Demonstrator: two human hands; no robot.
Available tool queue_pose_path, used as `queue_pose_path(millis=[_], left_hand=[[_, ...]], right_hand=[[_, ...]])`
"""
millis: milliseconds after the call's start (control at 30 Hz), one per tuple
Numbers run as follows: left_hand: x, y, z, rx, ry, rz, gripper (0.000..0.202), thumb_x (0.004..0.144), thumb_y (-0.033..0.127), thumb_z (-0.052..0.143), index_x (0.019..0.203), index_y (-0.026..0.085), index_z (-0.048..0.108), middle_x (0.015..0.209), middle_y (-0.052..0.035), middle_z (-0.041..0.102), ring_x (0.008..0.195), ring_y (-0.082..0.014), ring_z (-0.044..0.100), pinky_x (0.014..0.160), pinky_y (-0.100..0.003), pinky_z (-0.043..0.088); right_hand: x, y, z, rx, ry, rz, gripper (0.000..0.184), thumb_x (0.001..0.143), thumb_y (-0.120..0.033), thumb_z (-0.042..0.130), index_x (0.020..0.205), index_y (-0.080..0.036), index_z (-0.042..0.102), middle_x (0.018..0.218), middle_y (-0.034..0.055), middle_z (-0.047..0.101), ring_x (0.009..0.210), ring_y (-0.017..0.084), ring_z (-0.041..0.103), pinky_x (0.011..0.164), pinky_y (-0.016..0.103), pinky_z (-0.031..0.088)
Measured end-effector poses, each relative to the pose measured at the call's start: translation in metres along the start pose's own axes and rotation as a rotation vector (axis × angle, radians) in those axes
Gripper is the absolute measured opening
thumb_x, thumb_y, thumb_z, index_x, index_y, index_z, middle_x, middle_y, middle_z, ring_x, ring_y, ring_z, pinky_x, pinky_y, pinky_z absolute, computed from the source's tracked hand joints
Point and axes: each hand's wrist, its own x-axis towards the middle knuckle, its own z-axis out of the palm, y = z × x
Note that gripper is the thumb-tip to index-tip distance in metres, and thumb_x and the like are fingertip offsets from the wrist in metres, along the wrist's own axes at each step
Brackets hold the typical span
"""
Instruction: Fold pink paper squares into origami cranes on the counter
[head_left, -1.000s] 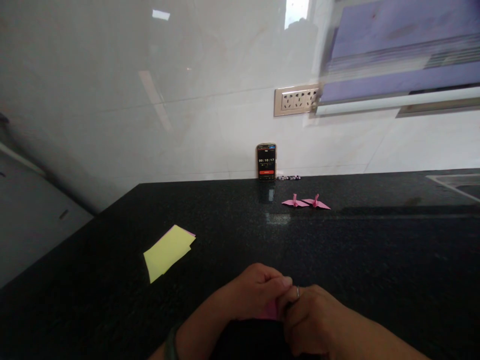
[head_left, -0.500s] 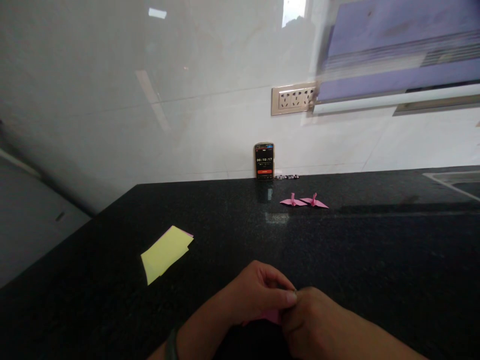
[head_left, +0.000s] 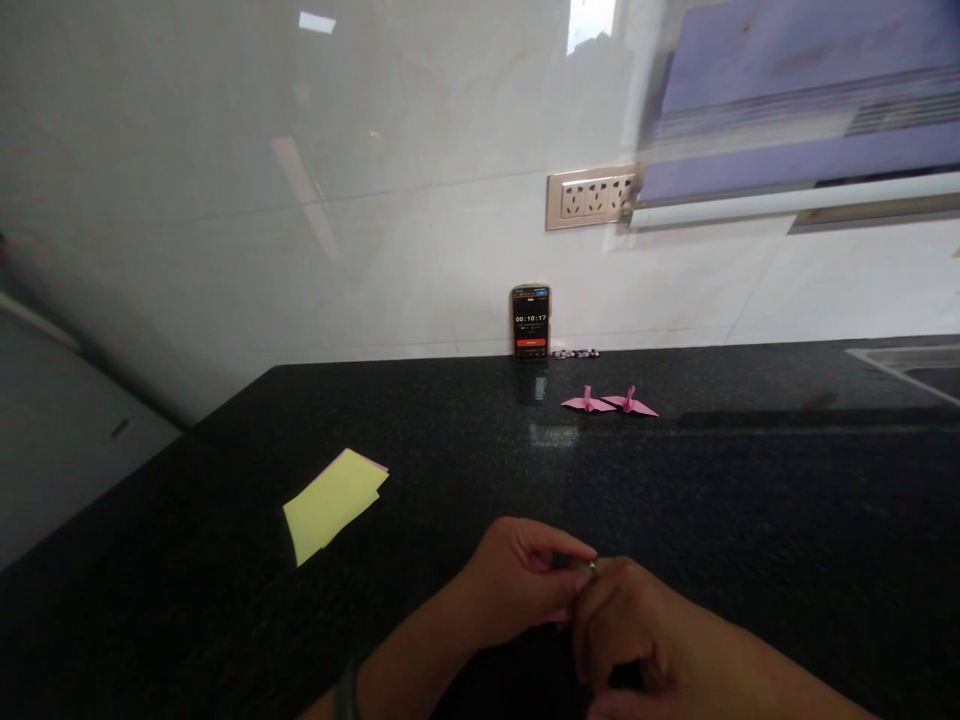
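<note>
My left hand [head_left: 517, 580] is closed, thumb and index finger pinched together, at the near middle of the counter. A piece of pink paper [head_left: 555, 614] shows below its fingers; most of it is hidden, so its folded shape cannot be made out. Pressed up against those fingertips, my right hand [head_left: 637, 625] has its fingers curled over the paper's right side, with its thumb lower down and apart. A ring shows on the right hand. Beyond the hands stand two pink paper cranes [head_left: 588, 402], side by side with wings spread.
Yellow sheets of paper [head_left: 334, 505] lie at the left, a pink edge peeking out beneath. A phone [head_left: 531, 322] with a timer leans on the wall, a beaded strap [head_left: 576, 353] beside it. The dark counter [head_left: 450, 430] has a sink edge [head_left: 889, 365] at right.
My right hand has shifted slightly up and its thumb has come apart from the curled fingers, leaving a gap. Less of the pink paper shows. The view has moved slightly.
</note>
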Motion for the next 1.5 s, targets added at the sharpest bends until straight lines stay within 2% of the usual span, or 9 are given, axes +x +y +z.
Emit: queue_pose_path(millis=[233,467,633,800,900,1000,1133,1300,1500], left_hand=[[0.003,-0.001,-0.004,0.035,-0.042,-0.023,0.026,0.061,0.031,0.064,0.079,0.013,0.068,0.067,-0.0052,0.064,0.059,-0.0124,0.054,0.057,-0.023,0.040],[-0.001,0.004,-0.005,0.058,-0.124,-0.082,0.020,0.068,0.030,0.056,0.066,0.013,0.066,0.061,-0.0022,0.061,0.055,-0.0104,0.051,0.054,-0.020,0.038],[0.000,0.004,-0.005,0.096,-0.126,-0.041,0.022,0.069,0.031,0.055,0.069,0.012,0.066,0.061,-0.0023,0.061,0.056,-0.0109,0.051,0.054,-0.020,0.037],[0.008,0.006,-0.012,0.244,0.244,0.078,0.032,0.077,0.036,0.044,0.082,0.013,0.065,0.072,-0.0044,0.062,0.068,-0.0144,0.053,0.063,-0.024,0.038],[0.010,0.006,-0.016,0.294,0.366,0.149,0.031,0.079,0.035,0.041,0.087,0.015,0.062,0.081,-0.0041,0.061,0.077,-0.0156,0.052,0.070,-0.025,0.038],[0.008,0.005,-0.015,0.318,0.324,0.169,0.028,0.077,0.035,0.044,0.092,0.016,0.060,0.068,-0.0007,0.055,0.065,-0.0127,0.048,0.060,-0.023,0.037],[0.003,0.004,-0.011,0.316,0.205,0.185,0.031,0.073,0.034,0.051,0.100,0.018,0.056,0.060,0.0037,0.046,0.056,-0.0095,0.042,0.052,-0.020,0.033],[0.007,0.005,-0.013,0.092,0.206,0.080,0.032,0.068,0.032,0.058,0.096,0.016,0.056,0.060,0.0038,0.048,0.052,-0.0081,0.041,0.049,-0.020,0.032],[0.010,0.003,-0.015,-0.133,0.245,0.006,0.015,0.062,0.026,0.064,0.061,0.012,0.060,0.056,0.0005,0.055,0.051,-0.0083,0.044,0.051,-0.021,0.033]], right_hand=[[0.002,-0.002,0.002,-0.185,-0.028,-0.023,0.032,0.078,-0.037,0.046,0.053,-0.018,0.055,0.051,-0.0006,0.057,0.053,0.010,0.051,0.059,0.024,0.037],[0.009,-0.006,-0.002,-0.403,-0.219,-0.118,0.030,0.076,-0.032,0.050,0.049,-0.017,0.053,0.047,-0.0021,0.056,0.043,0.009,0.045,0.046,0.023,0.031],[0.009,-0.009,-0.002,-0.495,-0.231,-0.105,0.032,0.077,-0.033,0.049,0.051,-0.016,0.055,0.049,0.0001,0.058,0.045,0.010,0.045,0.046,0.025,0.030],[0.007,-0.004,-0.003,-0.371,0.018,0.042,0.028,0.077,-0.034,0.048,0.057,-0.016,0.056,0.056,0.0024,0.057,0.057,0.013,0.049,0.063,0.029,0.036],[0.010,0.000,-0.006,-0.140,0.322,0.319,0.019,0.080,-0.027,0.045,0.068,-0.016,0.053,0.064,0.0025,0.054,0.061,0.013,0.048,0.058,0.026,0.037],[0.014,0.005,-0.006,0.201,0.493,0.546,0.014,0.078,-0.030,0.049,0.082,-0.016,0.050,0.065,-0.0005,0.049,0.058,0.011,0.046,0.051,0.021,0.038],[0.016,0.015,-0.002,0.521,0.467,0.615,0.018,0.076,-0.031,0.052,0.083,-0.016,0.050,0.059,-0.0036,0.046,0.050,0.008,0.042,0.043,0.018,0.035],[0.011,0.021,-0.005,0.417,0.560,0.591,0.015,0.077,-0.028,0.051,0.069,-0.016,0.053,0.055,-0.0042,0.043,0.049,0.007,0.038,0.045,0.018,0.033],[0.011,0.022,-0.007,0.380,0.681,0.591,0.012,0.074,-0.029,0.055,0.072,-0.017,0.053,0.058,-0.0041,0.044,0.051,0.008,0.040,0.046,0.019,0.034]])
